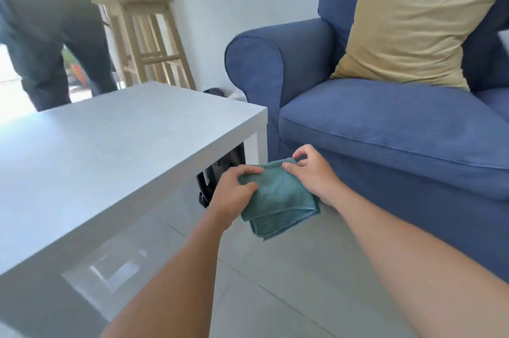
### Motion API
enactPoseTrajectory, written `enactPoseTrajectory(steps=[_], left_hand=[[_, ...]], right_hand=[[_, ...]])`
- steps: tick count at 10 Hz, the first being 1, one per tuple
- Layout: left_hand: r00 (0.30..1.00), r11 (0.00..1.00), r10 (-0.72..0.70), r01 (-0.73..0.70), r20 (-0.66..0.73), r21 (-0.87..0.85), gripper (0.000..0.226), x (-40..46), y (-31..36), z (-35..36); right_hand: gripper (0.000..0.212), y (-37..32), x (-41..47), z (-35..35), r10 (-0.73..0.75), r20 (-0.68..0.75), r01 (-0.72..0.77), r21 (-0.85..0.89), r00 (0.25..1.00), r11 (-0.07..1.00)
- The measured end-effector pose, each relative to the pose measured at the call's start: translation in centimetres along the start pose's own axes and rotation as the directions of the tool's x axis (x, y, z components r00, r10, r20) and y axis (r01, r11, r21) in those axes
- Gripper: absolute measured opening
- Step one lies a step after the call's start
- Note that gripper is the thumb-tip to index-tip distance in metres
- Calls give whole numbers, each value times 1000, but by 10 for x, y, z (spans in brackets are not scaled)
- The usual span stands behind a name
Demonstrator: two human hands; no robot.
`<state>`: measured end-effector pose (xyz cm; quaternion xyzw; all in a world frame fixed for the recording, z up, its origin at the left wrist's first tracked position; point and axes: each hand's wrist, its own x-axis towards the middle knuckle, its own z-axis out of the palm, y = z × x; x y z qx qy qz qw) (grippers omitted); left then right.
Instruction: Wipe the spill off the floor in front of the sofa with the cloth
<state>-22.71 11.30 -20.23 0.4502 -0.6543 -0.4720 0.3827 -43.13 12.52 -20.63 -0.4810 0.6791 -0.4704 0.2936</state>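
Observation:
A folded teal cloth [278, 201] hangs in the air above the grey tiled floor [289, 282], between the white table and the blue sofa [385, 128]. My left hand [234, 188] grips the cloth's left edge, thumb on top. My right hand [311, 172] pinches its upper right corner. The cloth's lower folds droop toward me. I cannot make out any spill on the floor; the tiles are glossy and show reflections.
A white low table [115, 150] fills the left, its corner leg close to the sofa's arm. A black bag [217, 177] lies under it. A yellow cushion [413, 31] rests on the sofa. A person's legs [49, 42] and wooden stools [148, 34] stand behind the table.

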Motion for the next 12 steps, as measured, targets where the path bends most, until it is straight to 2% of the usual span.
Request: enactPoseTrajectory(steps=[1, 2, 3, 4, 5, 7, 8, 9, 10, 11, 12], left_hand=[[997, 1000, 0, 2, -77, 26, 36, -1, 36, -45], [1000, 997, 14, -14, -11, 78, 36, -6, 63, -74], [989, 999, 27, -21, -146, 45, 40, -6, 84, -102], [961, 999, -21, 30, -275, 28, 45, -3, 96, -140], [949, 990, -96, 121, -300, 66, 44, -6, 94, -177], [904, 960, -131, 218, -407, 174, 49, -23, 81, -226], [898, 898, -105, 271, -427, 347, 57, -30, 76, -250], [912, 715, -123, 355, -391, 603, 63, -35, 65, -262], [914, 589, -172, 395, -368, 705, 58, -40, 59, -263], [930, 519, -137, 360, -340, 775, 55, -40, 60, -259], [952, 508, -63, 290, -301, 811, 52, -31, 74, -248]], right_hand=[[27, -60, 12, 23, -88, 0, 88, -20, 996, 996], [22, -107, 25, 48, -163, 54, 168, -96, 985, 981], [20, -142, 30, 68, -150, 161, 167, -99, 975, 981], [22, -165, 35, 79, -143, 184, 158, -68, 972, 985], [24, -183, 37, 99, -160, 217, 168, -17, 963, 986], [19, -208, 29, 164, -182, 322, 188, 12, 929, 982], [24, -216, 22, 191, -186, 397, 195, 18, 899, 981], [29, -218, 14, 208, -282, 379, 371, -188, 882, 909], [23, -215, 8, 215, -368, 359, 489, -351, 858, 799], [18, -212, 0, 207, -376, 376, 517, -418, 847, 747], [18, -213, -6, 190, -401, 330, 517, -465, 855, 719]])
